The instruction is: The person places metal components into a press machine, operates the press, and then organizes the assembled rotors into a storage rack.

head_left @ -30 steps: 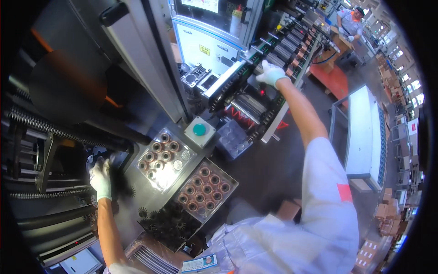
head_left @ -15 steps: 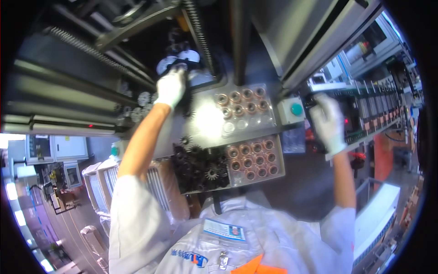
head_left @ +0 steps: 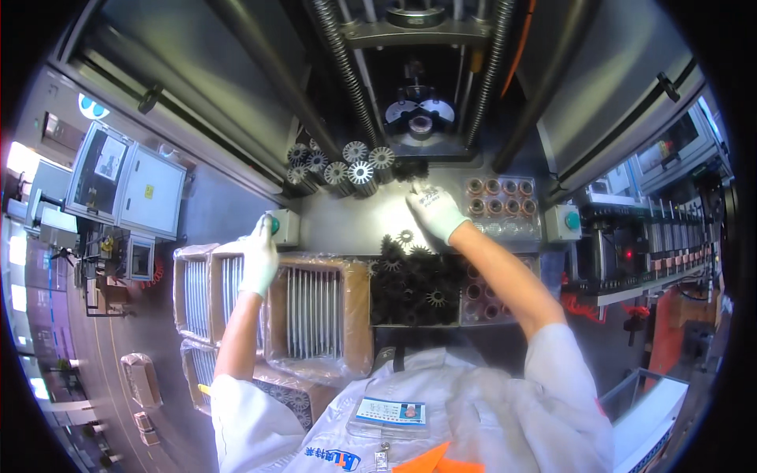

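My left hand (head_left: 260, 256), in a white glove, has its fingers stretched out against the left control box with a green button (head_left: 274, 225). It holds nothing that I can see. My right hand (head_left: 436, 211), also gloved, reaches over the metal worktop (head_left: 339, 217). Its fingers are bent together at a small cluster of black toothed pieces (head_left: 410, 169), though their tips show poorly. Left of them stand several slotted metal cores (head_left: 361, 173). Beyond, a ring-shaped part (head_left: 420, 124) sits in the press fixture (head_left: 435, 110), which neither hand touches.
A bin of black toothed parts (head_left: 414, 292) lies in front, beside a tray of copper-coloured rings (head_left: 479, 293) partly behind my right forearm. Another ring tray (head_left: 505, 229) lies to the right, near a second green button (head_left: 572, 221). Boxes of metal rods (head_left: 314, 315) stand left. Press columns (head_left: 367, 87) flank the fixture.
My left hand has left the press fixture for the left green button. My right hand has come from the right side to the black pieces on the worktop. The view has swung left.
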{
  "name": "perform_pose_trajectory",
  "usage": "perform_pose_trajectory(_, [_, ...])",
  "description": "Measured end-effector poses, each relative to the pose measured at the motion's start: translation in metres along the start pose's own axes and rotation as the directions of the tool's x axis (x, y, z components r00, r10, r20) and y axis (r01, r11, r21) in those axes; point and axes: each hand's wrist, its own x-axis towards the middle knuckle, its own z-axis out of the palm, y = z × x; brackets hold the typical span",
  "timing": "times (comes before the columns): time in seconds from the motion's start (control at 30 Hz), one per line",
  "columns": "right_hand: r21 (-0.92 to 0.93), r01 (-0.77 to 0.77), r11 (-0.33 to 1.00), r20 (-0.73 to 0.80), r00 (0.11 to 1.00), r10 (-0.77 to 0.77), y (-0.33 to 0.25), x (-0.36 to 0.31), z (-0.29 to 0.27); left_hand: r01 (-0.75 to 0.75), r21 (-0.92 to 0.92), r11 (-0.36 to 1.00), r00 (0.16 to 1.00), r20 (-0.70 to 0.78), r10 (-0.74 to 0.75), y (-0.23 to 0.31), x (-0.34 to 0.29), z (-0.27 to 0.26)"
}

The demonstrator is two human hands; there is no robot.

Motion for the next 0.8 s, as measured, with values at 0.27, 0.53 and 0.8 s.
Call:
perform_pose_trajectory(0.27, [0.668, -0.121, 0.735, -0.111, 0.959, 0.259, -0.025, -0.075, -0.054, -0.152, -0.083, 0.985, 0.984, -0.112, 0.142, 0.117, 0.072, 0.004])
perform_pose_trajectory(0.53, [0.86, -0.03, 0.509, -0.165, 0.928, 0.334, -0.02, -0.145, -0.056, -0.31, 0.052, 0.949, 0.942, -0.119, 0.314, 0.118, 0.115, 0.045])
perform_pose_trajectory(0.8, [0.994, -0.057, 0.091, 0.016, 0.918, 0.395, -0.023, -0.145, -0.066, -0.365, 0.033, 0.93, 0.923, -0.118, 0.367, 0.118, 0.099, 0.036])
